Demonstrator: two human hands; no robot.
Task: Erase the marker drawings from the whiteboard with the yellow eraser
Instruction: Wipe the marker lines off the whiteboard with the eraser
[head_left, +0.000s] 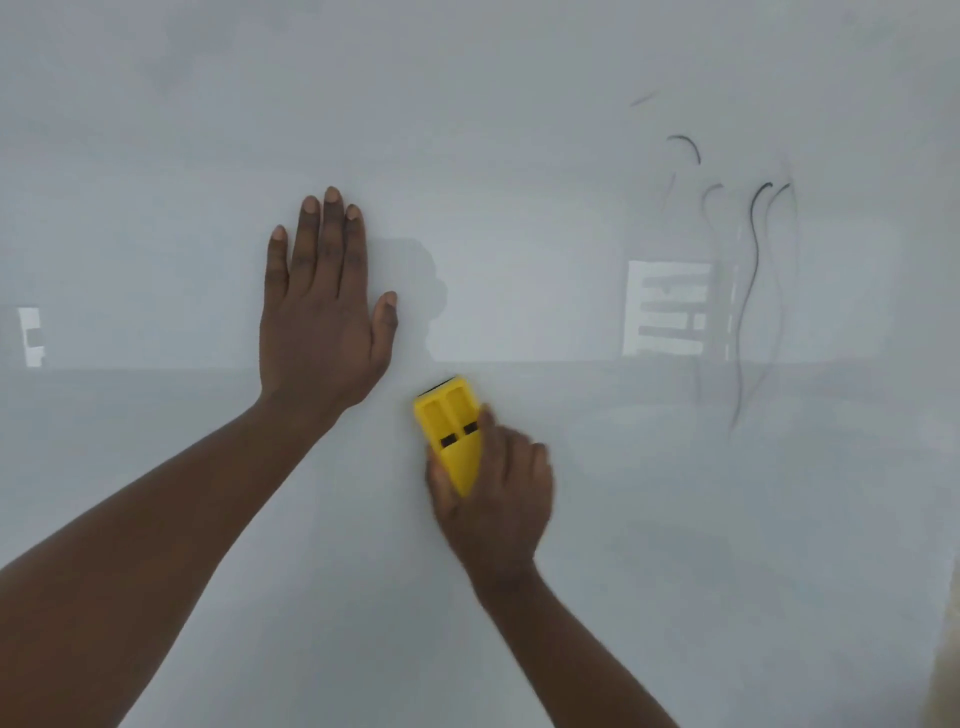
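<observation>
Your left arm (156, 545) is the closest thing, reaching up from the bottom corner. At its end your left hand (322, 312) lies flat on the whiteboard (156, 156). Its fingers (332, 228) point up and sit close together, and the thumb sticks out to the side. That hand holds nothing.

Your right hand (493, 499) is lower, just past the thumb of your left hand. It is wrapped around the yellow eraser (452, 431). Your thumb presses one long side and your fingers curl over the other side, so the eraser is squeezed between them. About half of the eraser pokes out above your fingertips. You can see two long dents in its yellow back and two small black slots. A thin dark strip shows at its top end, against the board. The hand looks a little blurry.

Some marker drawings (753, 270) are on the board, well away from your right fingers, up and off to the side. They are thin dark curvy lines. Some look faint and smudged.

The board is shiny. A bright window shape (667, 309) shines on it beside the lines, and a small bright patch (31, 335) shows far out past your left little finger.
</observation>
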